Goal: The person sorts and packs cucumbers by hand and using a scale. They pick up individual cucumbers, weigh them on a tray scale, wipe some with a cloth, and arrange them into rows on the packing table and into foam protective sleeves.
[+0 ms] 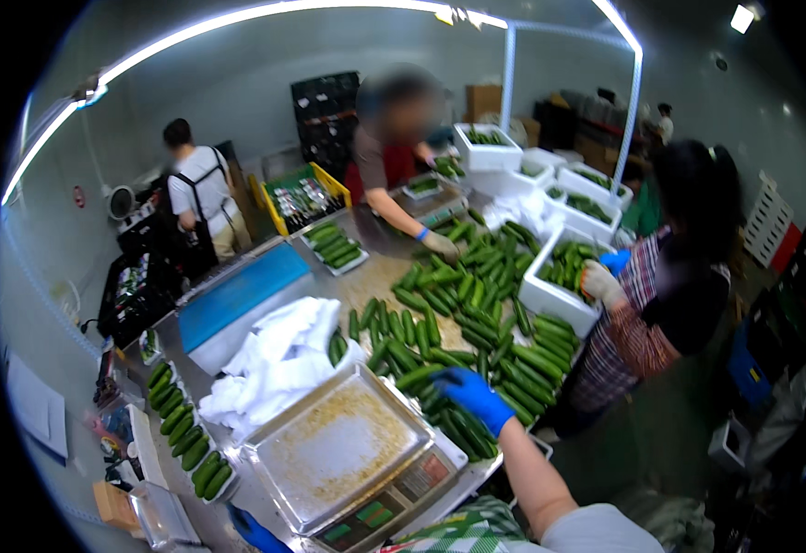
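Observation:
My right hand (473,396), in a blue glove, reaches over the near edge of a large pile of green cucumbers (491,286). Its fingers stretch out over the cucumbers and touch them; no firm grip shows. My left hand (255,531), also blue-gloved, is partly cut off at the lower edge. Its fingers look straight, with nothing seen in them, beside the weighing scale (329,452). The scale's metal pan is stained and carries no cucumbers. On the left, a row of cucumbers in white trays (182,426) lies along the table.
White cloths (278,355) lie behind the scale, near a box with a blue top (246,290). Across the table, a co-worker's gloved hand (442,246) touches the pile. Another co-worker at right handles cucumbers in a white foam box (560,300). A yellow crate (306,198) stands beyond.

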{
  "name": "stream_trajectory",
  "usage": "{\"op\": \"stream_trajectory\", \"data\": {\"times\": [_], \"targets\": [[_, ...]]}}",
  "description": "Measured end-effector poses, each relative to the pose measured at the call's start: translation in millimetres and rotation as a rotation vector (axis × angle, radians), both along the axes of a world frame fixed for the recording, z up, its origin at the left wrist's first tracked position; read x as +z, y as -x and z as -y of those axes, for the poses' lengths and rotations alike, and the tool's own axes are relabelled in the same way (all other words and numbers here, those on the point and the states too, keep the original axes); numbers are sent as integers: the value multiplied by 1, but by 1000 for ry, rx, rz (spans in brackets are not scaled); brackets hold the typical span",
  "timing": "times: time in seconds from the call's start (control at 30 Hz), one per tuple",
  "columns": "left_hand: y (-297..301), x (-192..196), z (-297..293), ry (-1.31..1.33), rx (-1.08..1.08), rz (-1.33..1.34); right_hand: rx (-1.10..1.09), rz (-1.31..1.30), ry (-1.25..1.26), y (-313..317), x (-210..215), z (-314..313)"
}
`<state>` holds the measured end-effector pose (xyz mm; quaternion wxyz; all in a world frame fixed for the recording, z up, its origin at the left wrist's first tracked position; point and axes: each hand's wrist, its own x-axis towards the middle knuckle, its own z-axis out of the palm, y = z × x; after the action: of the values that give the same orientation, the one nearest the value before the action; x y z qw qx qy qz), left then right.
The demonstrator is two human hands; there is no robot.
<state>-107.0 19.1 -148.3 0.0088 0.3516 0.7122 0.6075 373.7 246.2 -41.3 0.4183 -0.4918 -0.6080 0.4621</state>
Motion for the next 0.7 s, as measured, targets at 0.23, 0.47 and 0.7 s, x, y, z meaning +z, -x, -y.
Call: {"op": "stream_trajectory", "data": {"times": [0.23,0.47,0.7], "targets": [[-129,141,-106,10,-379,283,-285,-326,248,-134,-38,19],[-226,112,-154,470,-757,-522,-255,-224,312,-168,-60,-7],[-224,112,-158,516,-724,-488,-242,88,150,-171,-52,-118]]}}
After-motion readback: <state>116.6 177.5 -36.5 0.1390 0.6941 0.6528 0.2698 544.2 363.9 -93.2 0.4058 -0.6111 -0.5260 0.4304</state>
